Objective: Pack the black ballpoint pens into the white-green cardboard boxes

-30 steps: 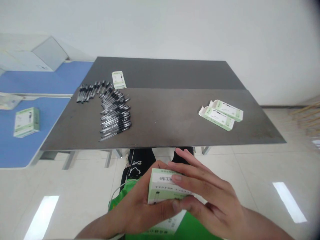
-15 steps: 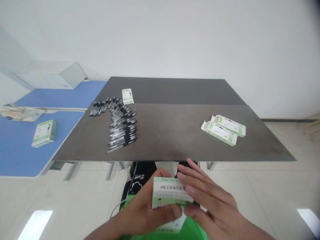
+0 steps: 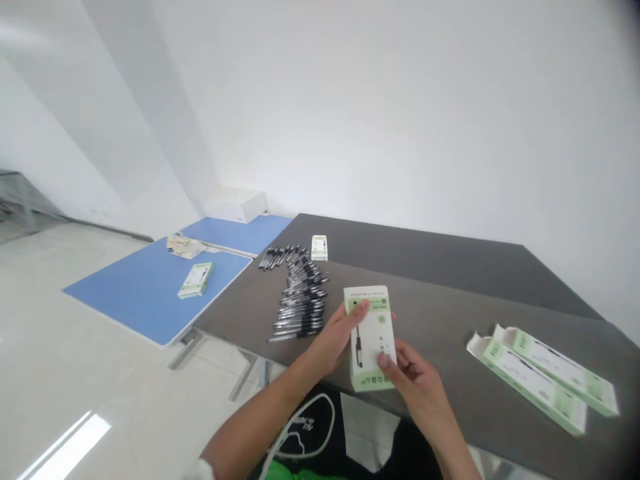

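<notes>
A white and green pen box (image 3: 373, 340) with a pen printed on its front is held up over the front edge of the dark table. My left hand (image 3: 345, 330) grips its upper left side, thumb on the front face. Lower down, my right hand (image 3: 413, 373) holds the right side, its thumb pressed on the front near the bottom edge. To the left of the box lies a long pile of black and clear pens (image 3: 303, 300).
Two pen boxes with raised flaps (image 3: 545, 373) lie on the dark table (image 3: 425, 287) at right. Behind the pens is another box (image 3: 319, 248). A blue table (image 3: 150, 293) at left bears a pen box (image 3: 197, 280), crumpled packaging (image 3: 184, 245) and a white carton (image 3: 240, 204).
The view has swung to the left. Both hands have raised the pen box from my lap to the table's front edge, and its printed front now faces me. My right hand has closed on it.
</notes>
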`<state>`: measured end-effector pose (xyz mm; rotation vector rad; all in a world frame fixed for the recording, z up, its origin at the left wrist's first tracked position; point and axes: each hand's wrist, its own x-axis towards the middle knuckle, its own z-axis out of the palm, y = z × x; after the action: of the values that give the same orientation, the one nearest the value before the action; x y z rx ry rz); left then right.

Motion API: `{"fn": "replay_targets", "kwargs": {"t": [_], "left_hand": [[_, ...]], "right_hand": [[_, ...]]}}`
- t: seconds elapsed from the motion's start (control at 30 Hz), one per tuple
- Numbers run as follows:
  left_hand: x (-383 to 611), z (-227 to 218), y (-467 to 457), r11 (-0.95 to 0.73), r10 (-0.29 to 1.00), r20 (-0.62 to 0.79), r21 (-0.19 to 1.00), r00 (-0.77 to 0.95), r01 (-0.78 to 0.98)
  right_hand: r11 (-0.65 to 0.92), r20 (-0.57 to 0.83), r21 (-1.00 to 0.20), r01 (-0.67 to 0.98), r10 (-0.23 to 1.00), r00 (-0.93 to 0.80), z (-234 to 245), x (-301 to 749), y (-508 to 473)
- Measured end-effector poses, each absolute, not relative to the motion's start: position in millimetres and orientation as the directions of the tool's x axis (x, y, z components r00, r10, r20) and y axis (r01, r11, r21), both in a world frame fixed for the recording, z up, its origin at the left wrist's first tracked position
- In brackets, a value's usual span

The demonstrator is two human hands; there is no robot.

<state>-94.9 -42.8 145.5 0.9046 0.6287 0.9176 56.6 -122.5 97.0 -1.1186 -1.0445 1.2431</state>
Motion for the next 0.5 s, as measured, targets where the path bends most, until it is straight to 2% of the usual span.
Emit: {"fn": "replay_targets", "kwargs": {"t": [0.13, 0.3, 0.4, 0.5], "left_hand": [[-110, 128, -19, 0.257, 0.890, -0.096, 0.914, 0.445, -0.315], [-145, 116, -8, 0.219, 0.920, -0.117, 0.945, 0.375, -0.244], [-185, 124, 2, 0.191, 0.954, -0.123, 0.953, 0.273, -0.236], [-248, 141, 20, 0.150, 0.986, -0.132, 0.966, 0.097, -0.211]], "right_hand": [[-0.042, -0.060, -0.968, -0.248, 0.996, 0.065, 88, 50, -93], [0.007, 0.001, -0.973, -0.232, 1.000, 0.023, 73, 25, -71], [0.062, 0.059, -0.979, -0.195, 0.998, 0.022, 61, 21, -58], [0.112, 0.099, -0.982, -0.154, 0.991, 0.093, 39, 34, -47]]}}
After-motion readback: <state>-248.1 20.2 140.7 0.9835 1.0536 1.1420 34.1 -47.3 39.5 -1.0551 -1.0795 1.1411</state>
